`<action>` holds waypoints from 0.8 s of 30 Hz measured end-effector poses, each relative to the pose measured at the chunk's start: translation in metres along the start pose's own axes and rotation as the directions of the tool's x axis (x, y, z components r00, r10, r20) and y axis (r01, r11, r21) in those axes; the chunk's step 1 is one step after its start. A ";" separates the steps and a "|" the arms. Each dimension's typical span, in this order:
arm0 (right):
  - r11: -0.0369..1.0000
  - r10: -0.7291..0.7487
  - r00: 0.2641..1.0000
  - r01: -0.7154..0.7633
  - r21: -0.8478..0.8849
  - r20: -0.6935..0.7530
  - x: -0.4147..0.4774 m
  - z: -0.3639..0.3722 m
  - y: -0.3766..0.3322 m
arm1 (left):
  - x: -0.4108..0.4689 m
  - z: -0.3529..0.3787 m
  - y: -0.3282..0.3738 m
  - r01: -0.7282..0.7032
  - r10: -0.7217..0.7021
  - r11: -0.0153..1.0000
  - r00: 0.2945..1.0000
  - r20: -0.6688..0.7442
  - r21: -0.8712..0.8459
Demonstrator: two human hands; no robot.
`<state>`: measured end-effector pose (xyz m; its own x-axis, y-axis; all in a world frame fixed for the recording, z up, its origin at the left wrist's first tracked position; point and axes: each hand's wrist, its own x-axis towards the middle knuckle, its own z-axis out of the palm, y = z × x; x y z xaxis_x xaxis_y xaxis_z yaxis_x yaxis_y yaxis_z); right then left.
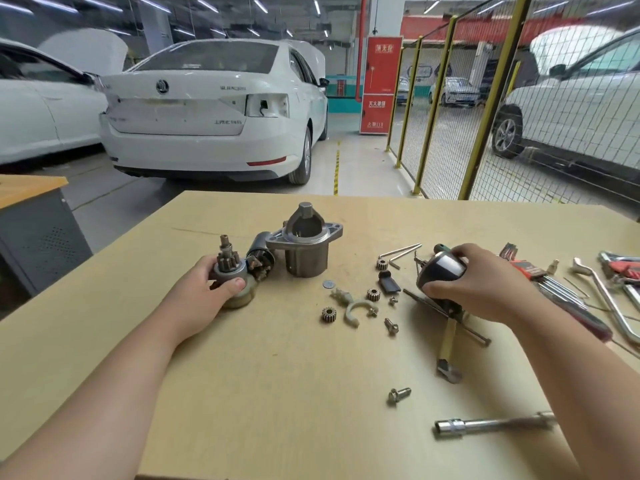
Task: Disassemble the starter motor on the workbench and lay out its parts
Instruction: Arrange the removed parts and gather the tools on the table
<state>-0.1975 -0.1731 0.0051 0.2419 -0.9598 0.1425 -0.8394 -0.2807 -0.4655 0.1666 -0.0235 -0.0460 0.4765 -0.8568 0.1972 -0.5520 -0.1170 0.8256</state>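
My left hand [211, 289] grips the pinion drive assembly [230, 263], its toothed gear and shaft pointing up, at the left of the workbench [263, 393]. My right hand [485, 282] is closed over the dark motor housing [441, 271], which rests tilted on the bench. Between them stands the grey nose housing [306, 244] upright, with the black solenoid [261, 254] lying beside it. Small parts lie in the middle: three little gears [327, 314], a white plastic fork [355, 311], a washer [328, 284], a black rubber piece [388, 282] and screws [391, 325].
A flanged bolt [399, 395] and a socket wrench [491, 424] lie near the front right. A hammer [448, 355] lies under the motor housing. Hex keys [398, 252], a red key set [530, 271] and other tools fill the right side. Cars and a yellow mesh fence stand behind.
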 end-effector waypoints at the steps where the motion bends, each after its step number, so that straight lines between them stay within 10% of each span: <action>1: 0.996 -0.008 1.000 0.008 0.087 -0.006 -0.003 -0.001 -0.005 | 0.000 -0.001 -0.001 0.007 -0.007 1.000 1.000 0.000 -0.007; 8: 0.844 -0.176 0.974 0.076 0.531 0.140 -0.021 -0.002 -0.102 | 0.000 -0.007 -0.001 -0.007 0.007 1.000 1.000 -0.025 0.015; 24: 0.991 0.093 0.967 -0.114 0.076 0.237 -0.022 0.125 -0.240 | -0.006 -0.009 0.001 0.073 -0.073 0.997 0.996 -0.052 -0.014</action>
<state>0.0594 -0.0857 0.0040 0.2711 -0.9560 -0.1121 -0.8219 -0.1693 -0.5440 0.1693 -0.0139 -0.0410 0.5505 -0.8188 0.1632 -0.5065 -0.1722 0.8449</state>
